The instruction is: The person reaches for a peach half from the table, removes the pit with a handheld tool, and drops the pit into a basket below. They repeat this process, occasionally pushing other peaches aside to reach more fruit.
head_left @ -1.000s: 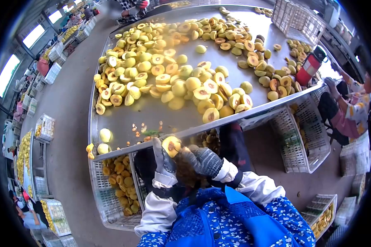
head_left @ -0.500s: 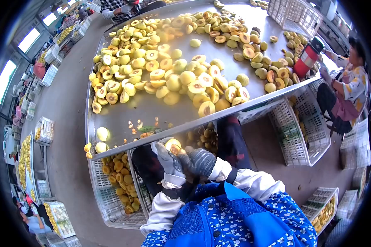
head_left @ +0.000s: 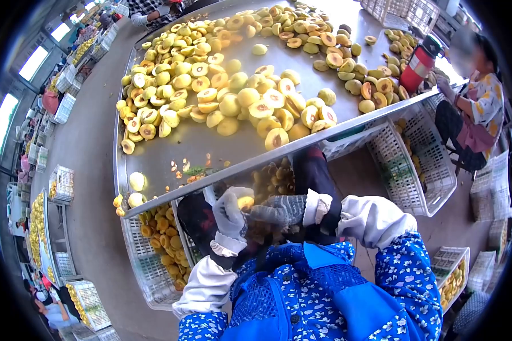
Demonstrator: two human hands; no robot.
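Note:
In the head view, my gloved left hand is in front of the metal table's near edge, its fingers curled round a yellow peach half. Most of that half is covered by the glove. My gloved right hand reaches in from the other side, its fingers bent together at the fruit; whatever they grip is hidden. On the metal table beyond lies a big heap of halved peaches, many with reddish-brown centres showing. Small fruit scraps and a green sprig lie close to the near edge.
Below the table, a white crate holds peach halves at my left. Another white crate stands to the right. A red flask rests on the table near a seated person. Stacked crates and people line the left background.
My right forearm has swung outward and the right hand lies flatter beside the fruit. The left fingers now cover more of the peach half. The whole view has shifted slightly.

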